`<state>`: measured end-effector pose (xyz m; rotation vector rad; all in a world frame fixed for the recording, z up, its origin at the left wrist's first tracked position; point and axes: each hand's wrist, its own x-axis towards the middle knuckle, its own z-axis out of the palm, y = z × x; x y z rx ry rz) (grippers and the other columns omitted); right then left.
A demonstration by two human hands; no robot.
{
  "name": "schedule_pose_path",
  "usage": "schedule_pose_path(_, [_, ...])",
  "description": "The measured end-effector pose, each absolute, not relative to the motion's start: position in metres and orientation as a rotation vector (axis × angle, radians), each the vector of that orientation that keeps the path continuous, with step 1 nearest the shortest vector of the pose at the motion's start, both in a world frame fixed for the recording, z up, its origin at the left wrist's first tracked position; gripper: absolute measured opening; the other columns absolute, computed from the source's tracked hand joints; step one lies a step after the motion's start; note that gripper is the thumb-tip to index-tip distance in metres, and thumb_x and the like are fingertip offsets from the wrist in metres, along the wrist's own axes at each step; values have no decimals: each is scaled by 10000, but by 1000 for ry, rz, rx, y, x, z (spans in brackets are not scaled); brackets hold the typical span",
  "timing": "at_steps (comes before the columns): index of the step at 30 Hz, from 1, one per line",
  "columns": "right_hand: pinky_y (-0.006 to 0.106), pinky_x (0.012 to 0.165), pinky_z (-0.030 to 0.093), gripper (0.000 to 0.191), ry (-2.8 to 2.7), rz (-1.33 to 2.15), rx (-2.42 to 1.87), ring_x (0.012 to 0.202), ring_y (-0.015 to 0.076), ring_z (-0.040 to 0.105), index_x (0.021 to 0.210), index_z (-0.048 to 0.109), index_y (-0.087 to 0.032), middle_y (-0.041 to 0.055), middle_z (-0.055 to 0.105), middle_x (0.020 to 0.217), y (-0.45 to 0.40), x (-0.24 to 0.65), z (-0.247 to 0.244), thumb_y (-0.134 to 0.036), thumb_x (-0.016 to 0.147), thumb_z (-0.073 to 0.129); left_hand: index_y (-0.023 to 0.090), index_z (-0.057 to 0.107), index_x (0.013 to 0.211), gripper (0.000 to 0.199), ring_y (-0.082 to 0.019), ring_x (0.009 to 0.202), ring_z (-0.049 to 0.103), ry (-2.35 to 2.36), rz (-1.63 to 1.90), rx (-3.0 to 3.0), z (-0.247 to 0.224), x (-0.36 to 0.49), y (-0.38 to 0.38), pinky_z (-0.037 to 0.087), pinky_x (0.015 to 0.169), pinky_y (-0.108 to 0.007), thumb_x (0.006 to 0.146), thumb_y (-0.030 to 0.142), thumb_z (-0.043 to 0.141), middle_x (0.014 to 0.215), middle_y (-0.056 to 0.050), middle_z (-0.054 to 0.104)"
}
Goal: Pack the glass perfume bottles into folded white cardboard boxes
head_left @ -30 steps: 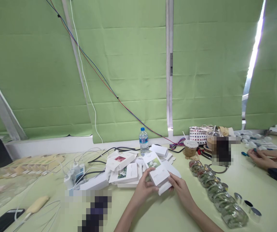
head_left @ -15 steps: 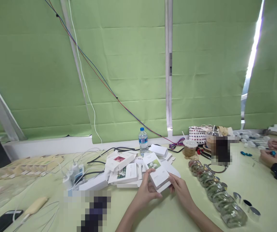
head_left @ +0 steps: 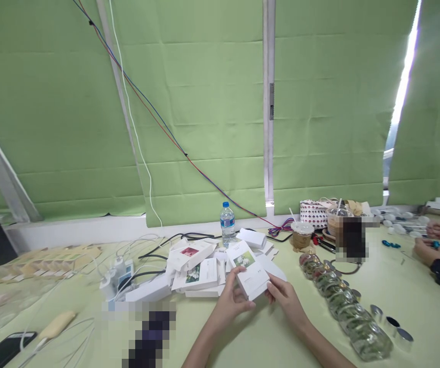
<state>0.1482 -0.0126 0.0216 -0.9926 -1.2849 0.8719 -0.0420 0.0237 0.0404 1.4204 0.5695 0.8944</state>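
A white paper box [head_left: 256,280] with a white-flower picture is tilted between my hands, above the table. My left hand [head_left: 232,297] wraps round its left side and lower end, thumb below. On the lower right corner, my right hand [head_left: 286,302] pinches the box edge; its fingertips are partly hidden. Just behind lies a pile of similar white boxes [head_left: 198,276], one of them with a red-flower picture. To the right runs a row of clear glass jars [head_left: 352,312] with green and reddish contents.
A water bottle [head_left: 227,224] stands behind the pile. Silver lids [head_left: 404,336] lie beside the jars. Further right are a cup [head_left: 302,234] and another person's hands [head_left: 429,249]. Chargers and cables [head_left: 116,276], a phone [head_left: 7,350] and a yellow power bank [head_left: 58,325] are at left.
The lower end of the box looks flatter, with its flap folded in closer. Both my hands keep nearly the same place, the right one shifted slightly.
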Motion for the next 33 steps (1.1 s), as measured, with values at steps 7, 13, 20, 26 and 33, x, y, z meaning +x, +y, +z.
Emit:
schedule_pose_path(7, [286,554,453,603,-1299,925,-978,567,153,465,1244,636,-162,-4,528,605,-15,146,27,-572,807,571,321,400,1209,725,-231,979,635,530,893,1410,40,-43,25,488,798,-320,637,242,838,1192,-97,639])
schedule_pose_path(13, [295,564,466,578,-1328,905,-987,562,156,468,1227,651,-192,-9,526,596,-17,145,30,-586,815,554,318,416,1201,632,-235,1011,630,538,915,1384,47,-42,21,482,824,-328,696,303,795,1168,-92,656])
schedule_pose_path(20, [305,588,471,584,-1337,909,-991,574,168,497,1280,607,-193,5,569,628,-13,148,22,-570,841,529,306,455,1166,564,-212,907,648,540,967,1364,49,-41,21,498,806,-341,706,332,782,1123,-73,661])
schedule_pose_path(26, [295,585,448,573,-1337,899,-1016,565,162,481,1289,598,-177,-5,550,622,-12,149,19,-548,862,508,287,437,1153,559,-205,871,656,532,960,1363,50,-39,20,494,786,-323,713,323,779,1057,-66,682])
schedule_pose_path(33, [281,587,421,532,-1349,869,-1038,566,160,472,1282,603,-181,-12,544,617,-15,149,18,-514,882,494,289,413,1154,591,-217,922,659,510,952,1368,47,-40,23,485,793,-315,703,270,793,1065,-72,683])
